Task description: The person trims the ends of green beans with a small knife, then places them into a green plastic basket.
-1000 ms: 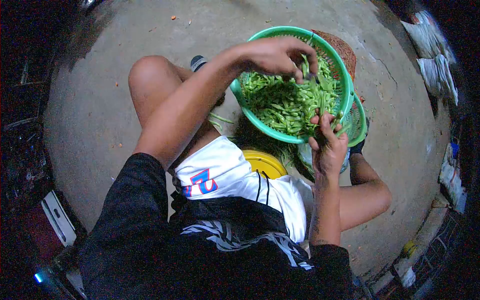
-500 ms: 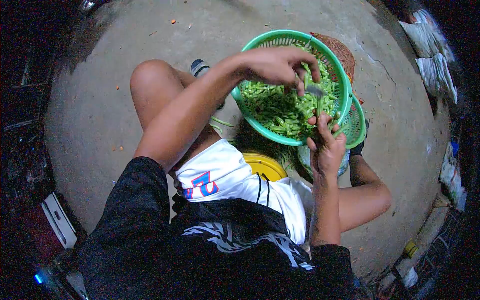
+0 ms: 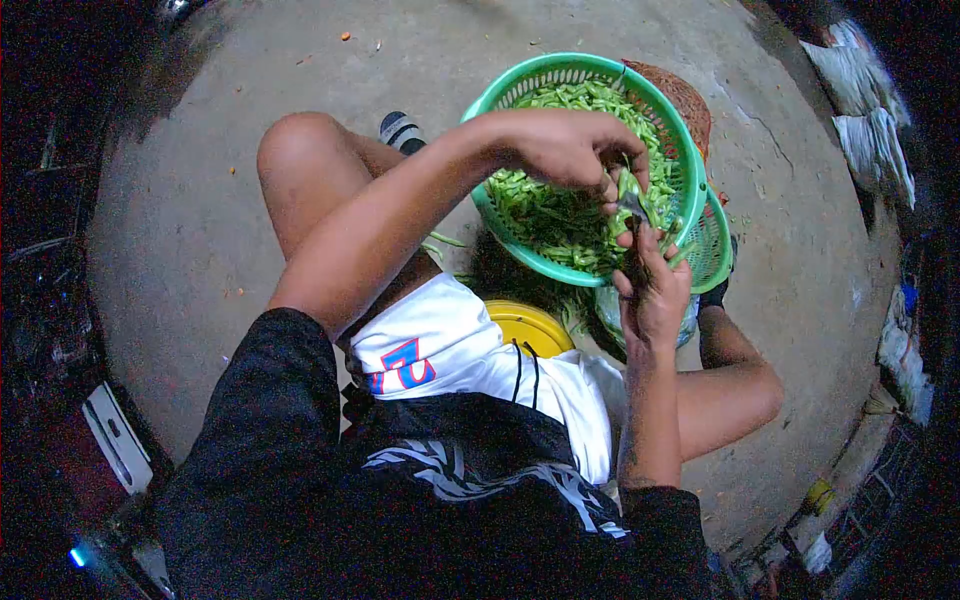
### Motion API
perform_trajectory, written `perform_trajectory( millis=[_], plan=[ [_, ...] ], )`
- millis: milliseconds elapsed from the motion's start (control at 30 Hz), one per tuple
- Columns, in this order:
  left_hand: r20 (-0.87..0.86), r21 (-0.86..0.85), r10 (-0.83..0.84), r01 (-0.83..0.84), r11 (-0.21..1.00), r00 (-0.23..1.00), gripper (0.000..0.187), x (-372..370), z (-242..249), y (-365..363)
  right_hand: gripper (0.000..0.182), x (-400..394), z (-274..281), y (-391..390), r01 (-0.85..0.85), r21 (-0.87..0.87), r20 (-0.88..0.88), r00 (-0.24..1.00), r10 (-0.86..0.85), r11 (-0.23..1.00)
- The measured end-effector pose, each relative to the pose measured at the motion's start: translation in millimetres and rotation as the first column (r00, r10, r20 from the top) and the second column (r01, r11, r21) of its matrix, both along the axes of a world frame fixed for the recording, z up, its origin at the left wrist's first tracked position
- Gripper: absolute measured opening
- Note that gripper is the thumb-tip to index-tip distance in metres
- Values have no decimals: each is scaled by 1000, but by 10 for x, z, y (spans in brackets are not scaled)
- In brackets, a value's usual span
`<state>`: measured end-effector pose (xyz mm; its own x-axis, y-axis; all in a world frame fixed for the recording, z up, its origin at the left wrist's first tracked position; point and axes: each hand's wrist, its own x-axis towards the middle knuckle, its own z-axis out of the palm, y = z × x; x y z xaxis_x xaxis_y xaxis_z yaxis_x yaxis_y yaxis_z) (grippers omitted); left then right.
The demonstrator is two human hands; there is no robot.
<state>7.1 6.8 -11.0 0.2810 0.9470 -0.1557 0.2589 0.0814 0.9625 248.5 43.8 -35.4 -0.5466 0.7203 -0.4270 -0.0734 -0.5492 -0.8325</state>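
My left hand (image 3: pixel 575 150) reaches over a green plastic basket (image 3: pixel 490 225) full of cut green beans (image 3: pixel 560 215). Its fingers are closed on a small knife, of which a short grey blade (image 3: pixel 632 204) shows; the handle is hidden in the fingers. Green bean pieces lie right against the blade, by the fingertips. Just below, at the basket's near right rim, my right hand (image 3: pixel 655 300) is closed round a few whole green beans (image 3: pixel 678 257), their ends poking out past the fingers.
A second green basket (image 3: pixel 715 245) sits partly under the first. Beside it are a reddish-brown bundle (image 3: pixel 675 100) and a pale plastic bag (image 3: pixel 608 315). A yellow round lid or stool (image 3: pixel 528 328) is between my legs. Loose beans (image 3: pixel 445 240) lie on the concrete floor (image 3: pixel 200 300).
My left hand has come down and slightly right, bringing the blade to the beans above my right hand. Bean pieces now show at its fingertips. The right hand has hardly moved.
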Motion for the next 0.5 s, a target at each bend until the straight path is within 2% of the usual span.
perform_trajectory(
  millis=[100, 200, 267, 300, 367, 400, 433, 500],
  plan=[
    [58, 14, 26, -27, 1000, 998, 39, -81, -57, 36, 13, -27, 56, 1, 2, -40, 4, 1000, -2, 999],
    [24, 49, 41, -42, 998, 999, 39, -43, -31, 23, 11, -6, 19, 1, -2, -81, -60, 998, -3, 997],
    [-90, 8, -20, 21, 1000, 996, 40, 39, 148, -26, 10, -1, -8, -11, 4, -94, -96, 995, -13, 996],
    [-86, 7, -19, 20, 1000, 996, 40, 21, 89, -10, 10, -4, -10, -21, 18, -92, -106, 994, -27, 996],
    [106, 69, -24, 17, 997, 994, 41, -82, -79, 54, 10, 4, -6, -24, 30, -92, -116, 992, -41, 995],
    [17, 85, 45, -46, 995, 999, 40, -158, -85, 46, 11, 3, 9, -11, 20, -87, -106, 994, -29, 996],
    [184, -19, 81, -79, 997, 979, 39, -247, -89, 40, 11, -1, 21, 3, 10, -80, -99, 995, -18, 997],
    [152, -49, 134, -128, 991, 979, 37, -363, -62, 53, 12, 17, 11, 16, 5, -93, -120, 993, -16, 996]
  ],
)
